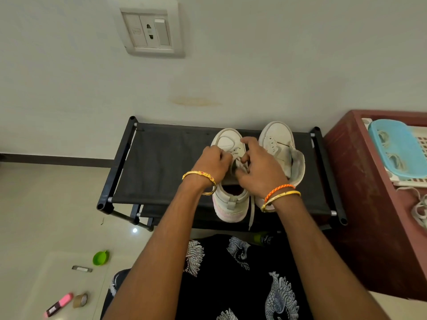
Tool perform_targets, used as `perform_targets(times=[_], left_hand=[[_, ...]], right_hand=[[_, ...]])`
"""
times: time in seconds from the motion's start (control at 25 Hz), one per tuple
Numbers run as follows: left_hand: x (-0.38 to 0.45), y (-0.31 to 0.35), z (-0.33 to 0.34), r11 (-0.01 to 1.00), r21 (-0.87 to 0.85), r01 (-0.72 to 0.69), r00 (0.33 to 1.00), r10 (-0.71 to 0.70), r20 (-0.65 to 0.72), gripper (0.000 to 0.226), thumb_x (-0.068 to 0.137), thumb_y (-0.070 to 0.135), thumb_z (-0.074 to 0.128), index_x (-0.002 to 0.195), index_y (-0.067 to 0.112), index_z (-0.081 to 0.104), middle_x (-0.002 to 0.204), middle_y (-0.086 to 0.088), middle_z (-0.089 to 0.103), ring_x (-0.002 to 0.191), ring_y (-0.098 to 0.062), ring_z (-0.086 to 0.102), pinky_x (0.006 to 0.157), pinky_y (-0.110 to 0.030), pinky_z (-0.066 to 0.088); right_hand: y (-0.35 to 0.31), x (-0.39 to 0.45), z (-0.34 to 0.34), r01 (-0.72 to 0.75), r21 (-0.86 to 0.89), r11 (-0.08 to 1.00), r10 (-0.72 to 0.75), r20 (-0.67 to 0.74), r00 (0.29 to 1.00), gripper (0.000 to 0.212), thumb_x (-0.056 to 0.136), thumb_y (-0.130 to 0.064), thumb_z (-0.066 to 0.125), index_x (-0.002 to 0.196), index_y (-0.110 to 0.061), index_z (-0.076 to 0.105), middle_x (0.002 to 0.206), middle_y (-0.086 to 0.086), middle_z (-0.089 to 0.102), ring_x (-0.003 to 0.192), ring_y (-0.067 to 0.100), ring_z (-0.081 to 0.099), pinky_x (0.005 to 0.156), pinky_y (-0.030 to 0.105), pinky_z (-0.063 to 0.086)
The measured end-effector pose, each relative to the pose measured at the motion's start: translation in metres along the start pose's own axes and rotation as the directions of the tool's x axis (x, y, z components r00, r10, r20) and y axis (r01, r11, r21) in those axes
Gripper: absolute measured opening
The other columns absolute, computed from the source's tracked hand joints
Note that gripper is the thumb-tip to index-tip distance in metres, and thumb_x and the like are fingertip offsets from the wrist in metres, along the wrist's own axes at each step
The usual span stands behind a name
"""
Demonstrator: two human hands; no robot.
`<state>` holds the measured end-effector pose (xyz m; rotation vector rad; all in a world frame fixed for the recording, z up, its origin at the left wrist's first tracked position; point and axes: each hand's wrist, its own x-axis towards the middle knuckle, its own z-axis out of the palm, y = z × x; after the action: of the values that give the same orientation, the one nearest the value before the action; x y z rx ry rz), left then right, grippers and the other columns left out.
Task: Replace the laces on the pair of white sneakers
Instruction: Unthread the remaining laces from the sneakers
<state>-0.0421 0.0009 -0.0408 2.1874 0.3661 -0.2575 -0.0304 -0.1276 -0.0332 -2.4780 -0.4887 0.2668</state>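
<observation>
Two white sneakers stand toes-away on a black fabric shoe rack [166, 162]. Over the left sneaker [227, 139] both hands work at the lacing. My left hand [213, 161] has its fingers curled at the left side of the eyelets and pinches the white lace [236, 151]. My right hand [258, 167] is curled over the tongue, pinching the lace from the right. One lace end [251, 213] hangs down past the heel. The right sneaker [278, 144] stands untouched beside it, its collar flopped open and its eyelets without a lace.
A dark red table [374, 204] stands right of the rack, carrying a blue lid on a white basket [397, 153] and loose white laces [419, 211]. On the floor at left lie a green cap [100, 257], a pink highlighter [59, 304] and a tape roll [80, 300].
</observation>
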Motion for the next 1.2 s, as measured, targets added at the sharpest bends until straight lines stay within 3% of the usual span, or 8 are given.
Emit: perform_targets(times=[0.2,0.28,0.36,0.48,0.56,0.8,1.04,1.2], left_hand=[[0.002,0.0,0.006,0.993,0.117,-0.004,1.0,0.006,-0.014,0.022,0.1,0.026,0.033,0.093,0.01,0.045,0.114,-0.007,0.032,0.072,-0.016,0.046,0.072,-0.028,0.049],[0.002,0.002,0.005,1.0,-0.009,0.022,1.0,-0.022,-0.021,0.025,0.1,0.024,0.032,0.087,0.009,0.048,0.107,-0.007,0.038,0.075,-0.017,0.047,0.076,-0.03,0.051],[0.003,0.008,-0.001,0.959,-0.266,0.099,0.993,-0.111,-0.029,0.031,0.098,0.014,0.033,0.071,0.01,0.048,0.082,-0.003,0.047,0.066,-0.013,0.046,0.061,-0.017,0.047],[0.004,0.014,-0.017,0.678,-0.706,0.202,0.952,-0.306,-0.021,0.035,0.087,-0.003,0.033,0.056,0.014,0.038,0.067,-0.001,0.045,0.069,-0.015,0.046,0.066,-0.025,0.041],[-0.002,0.011,-0.028,0.421,-0.899,0.121,0.941,-0.337,-0.031,0.028,0.078,-0.001,0.033,0.056,0.014,0.038,0.072,-0.002,0.053,0.078,-0.019,0.05,0.075,-0.033,0.04],[-0.004,-0.022,-0.064,-0.05,-0.972,-0.23,0.867,-0.464,-0.182,0.029,0.083,0.003,0.036,0.077,0.018,0.06,0.1,0.001,0.062,0.101,-0.017,0.058,0.091,-0.033,0.042],[-0.001,-0.034,-0.069,0.086,-0.969,-0.231,0.797,-0.554,-0.239,0.035,0.088,0.001,0.034,0.104,0.015,0.062,0.11,0.001,0.054,0.121,-0.018,0.047,0.097,-0.037,0.038],[0.008,-0.039,-0.07,0.304,-0.947,-0.102,0.735,-0.618,-0.278,0.058,0.084,-0.001,0.042,0.14,0.012,0.04,0.11,0.001,0.048,0.094,-0.011,0.047,0.087,-0.036,0.042]], right_hand=[[0.001,0.006,-0.001,-0.031,0.005,0.999,0.031,0.019,0.999,0.059,0.08,-0.012,0.065,0.133,-0.017,0.039,0.105,0.005,0.057,0.082,0.015,0.051,0.072,0.028,0.043],[0.001,0.007,-0.003,-0.048,0.062,0.997,0.045,0.05,0.998,0.06,0.081,-0.014,0.068,0.133,-0.018,0.039,0.101,0.003,0.057,0.081,0.015,0.052,0.075,0.03,0.047],[0.002,0.006,-0.006,-0.085,0.159,0.984,0.071,0.092,0.993,0.06,0.082,-0.016,0.07,0.133,-0.019,0.038,0.093,-0.002,0.053,0.076,0.013,0.053,0.073,0.027,0.048],[0.004,0.006,-0.014,-0.134,0.28,0.95,0.096,0.145,0.985,0.057,0.085,-0.014,0.068,0.133,-0.019,0.037,0.093,-0.002,0.052,0.07,0.005,0.051,0.065,0.016,0.044],[0.006,0.007,-0.016,-0.139,0.273,0.952,0.093,0.175,0.98,0.058,0.086,-0.011,0.066,0.135,-0.019,0.036,0.097,-0.001,0.052,0.071,0.004,0.051,0.066,0.014,0.043],[0.003,0.008,-0.009,-0.107,0.079,0.991,0.098,0.102,0.99,0.047,0.081,-0.016,0.067,0.125,-0.015,0.049,0.095,0.001,0.053,0.08,0.015,0.052,0.072,0.024,0.04],[-0.008,0.014,0.003,-0.134,0.247,0.96,0.133,0.02,0.991,0.015,0.083,-0.024,0.065,0.094,-0.014,0.062,0.089,0.002,0.054,0.068,0.007,0.046,0.058,0.017,0.035],[-0.015,0.027,-0.009,-0.282,0.688,0.669,0.295,0.102,0.95,0.019,0.085,-0.009,0.058,0.066,-0.013,0.057,0.062,0.003,0.048,0.059,0.014,0.044,0.054,0.026,0.038]])
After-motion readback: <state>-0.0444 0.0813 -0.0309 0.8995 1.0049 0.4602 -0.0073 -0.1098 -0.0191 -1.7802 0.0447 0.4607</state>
